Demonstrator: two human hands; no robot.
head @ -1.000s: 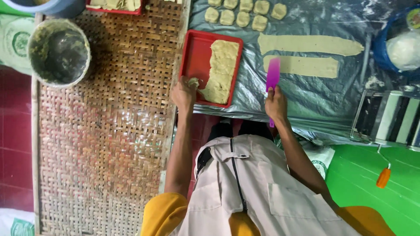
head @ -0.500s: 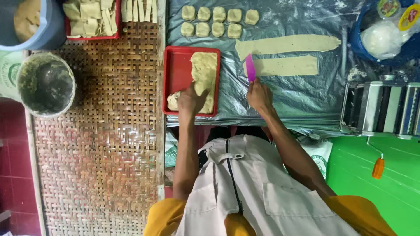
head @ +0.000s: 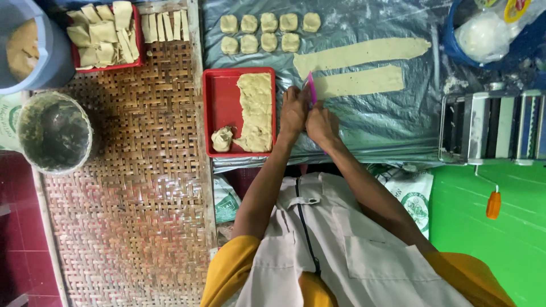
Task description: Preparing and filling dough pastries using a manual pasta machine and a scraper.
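Woven bamboo mat [head: 125,187] fills the left half of the frame; grey plastic sheet [head: 392,119] covers the upper right. Hand-crank dough roller [head: 495,128] sits at right edge, orange handle hanging below it. Dirty bucket [head: 54,133] at left edge.

Red tray [head: 219,108] at centre top, holding a long rough dough slab [head: 256,111] running top to bottom, plus a small lump [head: 222,139] at its lower left corner. A second red tray [head: 105,37] in the upper left is stacked with cut dough pieces. Nine small dough squares [head: 267,31] sit in two rows above the centre tray.

Two rolled dough strips on the sheet, long axes running left-right: upper strip [head: 361,54], lower strip [head: 358,82]. Lower strip's left end lies just right of the hands, near touching.

Both hands meet just right of the centre tray. Right hand [head: 323,125] is closed around a pink scraper [head: 310,91], blade upright, pointing toward the top of the frame, edge at the lower strip's left end. Left hand [head: 294,111] is curled beside it, fingers bunched against the scraper; whether it actually grips the blade I cannot tell. Right hand is the nearer one to the strip; blade stands across the strip's long axis.
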